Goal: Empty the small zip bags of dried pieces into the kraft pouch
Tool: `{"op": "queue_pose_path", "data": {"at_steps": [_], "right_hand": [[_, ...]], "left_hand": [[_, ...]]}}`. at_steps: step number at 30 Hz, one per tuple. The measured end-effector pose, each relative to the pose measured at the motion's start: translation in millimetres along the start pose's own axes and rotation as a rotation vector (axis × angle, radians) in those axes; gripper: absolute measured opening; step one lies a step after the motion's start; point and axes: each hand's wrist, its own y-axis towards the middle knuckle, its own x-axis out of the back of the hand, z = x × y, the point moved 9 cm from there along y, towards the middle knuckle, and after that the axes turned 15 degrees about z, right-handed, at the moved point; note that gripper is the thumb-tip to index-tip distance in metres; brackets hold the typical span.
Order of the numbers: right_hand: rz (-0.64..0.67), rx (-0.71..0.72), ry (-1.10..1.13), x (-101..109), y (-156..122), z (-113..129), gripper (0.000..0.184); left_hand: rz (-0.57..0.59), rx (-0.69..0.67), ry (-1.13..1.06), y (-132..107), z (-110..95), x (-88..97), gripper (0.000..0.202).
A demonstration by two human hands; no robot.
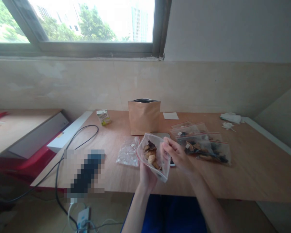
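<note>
Left hand (147, 176) and right hand (177, 155) grip a zip bag (157, 144) of dried pieces (150, 155).
Left cups it underneath; right pinches its upper edge, above the table (244, 174).

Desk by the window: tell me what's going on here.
A person holds a clear zip bag of brown dried pieces above a wooden table, the left hand beneath it and the right hand pinching its upper edge. More filled zip bags lie to the right, and a crumpled plastic bag lies to the left. Farther back, a brown paper pouch stands upright.
</note>
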Motion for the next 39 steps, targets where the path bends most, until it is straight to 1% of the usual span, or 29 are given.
{"op": "queue_pose_path", "data": {"at_steps": [1, 3, 5, 6, 7, 8, 9, 10, 12, 14, 16, 18, 20, 22, 25, 28, 30, 33, 35, 37, 39], "right_hand": [[-0.030, -0.010, -0.067, 4, 0, -2, 0.036], [-0.145, 0.011, -0.243, 17, -4, 2, 0.032], [-0.273, 0.072, -0.392, 25, -13, 18, 0.027], [-0.295, 0.096, -0.434, 25, -16, 26, 0.023], [-0.275, 0.102, -0.453, 21, -17, 33, 0.019], [-0.214, 0.088, -0.458, 13, -15, 37, 0.014], [-0.123, 0.061, -0.460, 3, -12, 39, 0.013], [-0.026, 0.031, -0.471, -8, -7, 38, 0.016], [0.124, -0.014, -0.513, -24, 4, 32, 0.024], [0.179, -0.016, -0.534, -29, 17, 20, 0.034], [0.191, 0.009, -0.492, -29, 32, 3, 0.041], [0.200, 0.053, -0.391, -29, 46, -15, 0.045], [0.162, 0.105, -0.283, -30, 56, -28, 0.046], [0.090, 0.139, -0.171, -30, 63, -40, 0.044], [-0.016, 0.131, -0.028, -28, 69, -58, 0.043], [-0.131, 0.102, -0.012, -19, 75, -70, 0.043], [-0.174, 0.107, -0.029, -13, 78, -72, 0.041], [-0.243, 0.126, -0.033, -4, 80, -72, 0.037], [-0.291, 0.116, -0.057, 1, 78, -71, 0.034], [-0.274, 0.081, -0.090, 0, 78, -72, 0.027], [-0.212, 0.034, -0.118, -5, 78, -72, 0.023]], "left_hand": [[0.012, -0.001, -0.013, 1, 3, -2.7, 0.044], [-0.005, -0.016, 0.003, 1, 0, -1.6, 0.046], [-0.058, -0.023, 0.042, 0, -6, 6.3, 0.045], [-0.081, -0.023, 0.068, 0, -10, 10.5, 0.044], [-0.090, -0.025, 0.095, 1, -13, 13.5, 0.045], [-0.089, -0.035, 0.120, 2, -17, 15.3, 0.046], [-0.083, -0.054, 0.144, 4, -21, 16.3, 0.047], [-0.083, -0.082, 0.167, 5, -25, 17.3, 0.048], [-0.116, -0.150, 0.227, 7, -35, 21.0, 0.048], [-0.183, -0.231, 0.340, 7, -48, 25.9, 0.045], [-0.235, -0.309, 0.513, 7, -63, 27.3, 0.040], [-0.243, -0.355, 0.696, 9, -77, 24.1, 0.038], [-0.234, -0.363, 0.832, 12, -85, 21.1, 0.038], [-0.239, -0.357, 0.903, 16, -90, 21.2, 0.037], [-0.275, -0.344, 0.938, 22, -94, 25.1, 0.037], [-0.298, -0.349, 0.940, 26, -96, 26.4, 0.038], [-0.297, -0.362, 0.930, 27, -96, 24.8, 0.037], [-0.264, -0.369, 0.923, 30, -95, 22.2, 0.037], [-0.254, -0.378, 0.906, 33, -95, 25.0, 0.036], [-0.290, -0.398, 0.847, 35, -97, 35.1, 0.033], [-0.339, -0.421, 0.758, 37, -98, 47.9, 0.032]]}}
